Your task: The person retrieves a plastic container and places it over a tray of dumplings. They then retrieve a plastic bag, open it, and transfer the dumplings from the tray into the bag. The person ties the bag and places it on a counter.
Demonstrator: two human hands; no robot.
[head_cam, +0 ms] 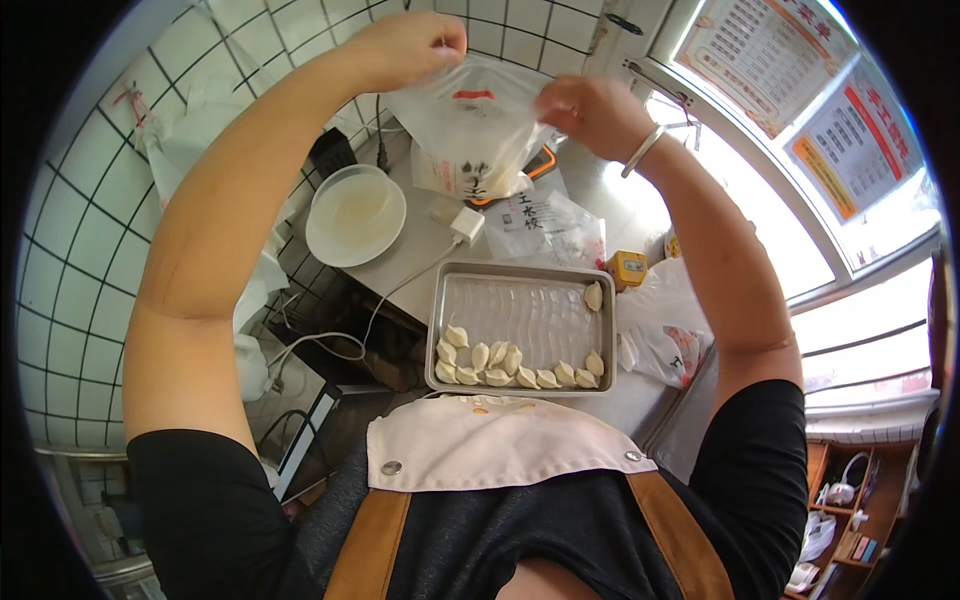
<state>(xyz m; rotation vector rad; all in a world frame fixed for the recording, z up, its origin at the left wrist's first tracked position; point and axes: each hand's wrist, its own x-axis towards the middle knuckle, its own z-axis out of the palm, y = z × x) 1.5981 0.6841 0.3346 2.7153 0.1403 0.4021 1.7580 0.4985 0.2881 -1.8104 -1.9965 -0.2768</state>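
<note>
My left hand (411,51) pinches the upper left corner of a clear printed plastic bag (469,120). At the bag's other side, my right hand (596,112), blurred and wearing a bangle, grips the edge. The bag is stretched between both hands, and pale contents show at its bottom. Under it, a dark device with an orange rim (551,161) is mostly hidden. Nearer to me lies a metal tray (433,322) with several raw dumplings (497,377) along its near side and one dumpling (593,295) in the far right corner.
Left of the bag stands a white plastic bowl (356,216). A white charger (466,225) trails its cable over the counter's left edge. Another printed bag (544,225) lies flat behind the tray. A yellow box (627,268) and a filled plastic bag (667,322) sit to the right, by the window.
</note>
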